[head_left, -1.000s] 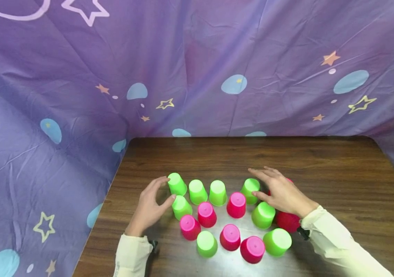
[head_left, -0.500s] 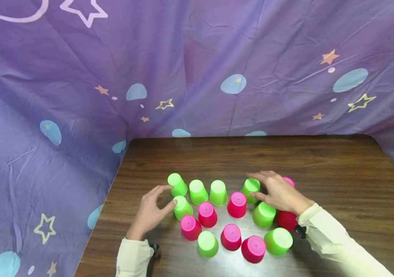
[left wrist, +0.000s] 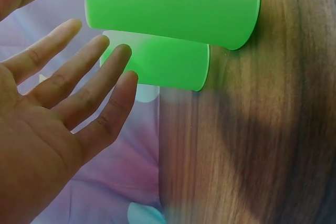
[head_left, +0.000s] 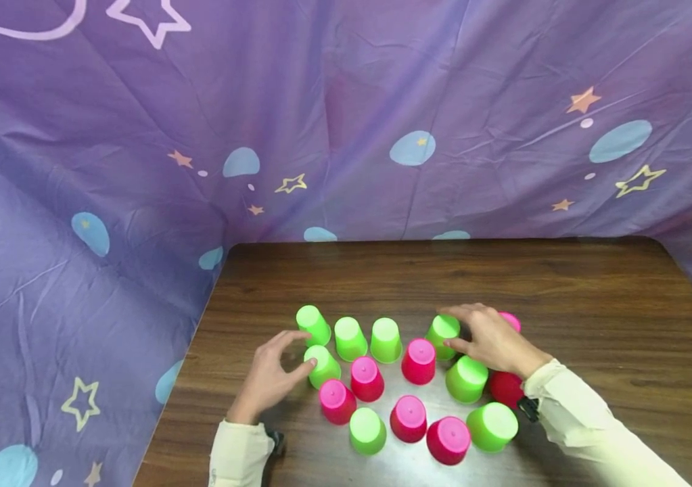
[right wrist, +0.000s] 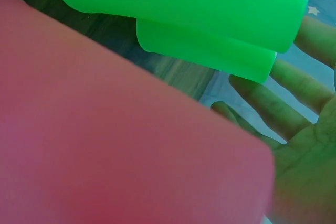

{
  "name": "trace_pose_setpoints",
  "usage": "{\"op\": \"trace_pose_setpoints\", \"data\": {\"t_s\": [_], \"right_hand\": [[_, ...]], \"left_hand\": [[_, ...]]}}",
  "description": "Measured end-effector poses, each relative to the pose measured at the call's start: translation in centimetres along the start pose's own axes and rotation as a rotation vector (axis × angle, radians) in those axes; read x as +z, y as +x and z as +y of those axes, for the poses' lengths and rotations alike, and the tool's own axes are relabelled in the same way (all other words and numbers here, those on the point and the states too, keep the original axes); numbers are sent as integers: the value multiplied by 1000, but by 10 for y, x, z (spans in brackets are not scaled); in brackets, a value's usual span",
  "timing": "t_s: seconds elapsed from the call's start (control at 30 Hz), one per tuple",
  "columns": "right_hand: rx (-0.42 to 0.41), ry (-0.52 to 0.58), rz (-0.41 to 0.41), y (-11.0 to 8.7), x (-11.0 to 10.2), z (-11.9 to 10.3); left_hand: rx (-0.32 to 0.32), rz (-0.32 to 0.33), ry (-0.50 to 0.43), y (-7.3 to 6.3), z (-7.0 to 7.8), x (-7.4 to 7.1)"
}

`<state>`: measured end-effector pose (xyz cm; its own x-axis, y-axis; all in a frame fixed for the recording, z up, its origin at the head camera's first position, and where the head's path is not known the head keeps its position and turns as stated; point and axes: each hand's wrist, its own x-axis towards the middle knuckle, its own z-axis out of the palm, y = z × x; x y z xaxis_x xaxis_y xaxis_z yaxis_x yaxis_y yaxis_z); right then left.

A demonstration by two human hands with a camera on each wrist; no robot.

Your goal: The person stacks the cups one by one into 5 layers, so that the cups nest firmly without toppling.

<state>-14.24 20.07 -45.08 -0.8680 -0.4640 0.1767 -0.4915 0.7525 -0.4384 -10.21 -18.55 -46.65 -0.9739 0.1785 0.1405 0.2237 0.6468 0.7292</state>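
Observation:
Green and pink cups stand upside down on the wooden table (head_left: 595, 304). My left hand (head_left: 269, 375), fingers spread, is beside two green cups at the left. Its thumb is close to the nearer green cup (head_left: 323, 368) and its forefinger to the farther one (head_left: 314, 326); contact is unclear. In the left wrist view, the fingers (left wrist: 86, 95) lie apart in front of a green cup (left wrist: 163, 61). My right hand (head_left: 494, 341) reaches over the far right green cup (head_left: 443, 336), thumb near its side. Its fingers (right wrist: 270, 106) look extended in the right wrist view, where a pink cup (right wrist: 131, 129) blocks part of them.
Two more green cups (head_left: 350, 339) stand along the back row. Several pink cups (head_left: 409, 419) sit in the middle and front, with green ones (head_left: 492, 427) among them. Another pink cup (head_left: 506, 389) is partly under my right forearm. Behind the table hangs a purple cloth (head_left: 346, 135).
My right hand has come down and closer to the far right green cup. My left hand has shifted slightly toward me. The cups keep their arrangement.

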Motion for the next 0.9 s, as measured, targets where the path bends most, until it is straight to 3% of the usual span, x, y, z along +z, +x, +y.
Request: {"op": "trace_pose_setpoints", "data": {"t_s": [0.9], "right_hand": [[137,135,9,4,2,5]], "left_hand": [[-53,-57,-116,-2,-4,9]]}}
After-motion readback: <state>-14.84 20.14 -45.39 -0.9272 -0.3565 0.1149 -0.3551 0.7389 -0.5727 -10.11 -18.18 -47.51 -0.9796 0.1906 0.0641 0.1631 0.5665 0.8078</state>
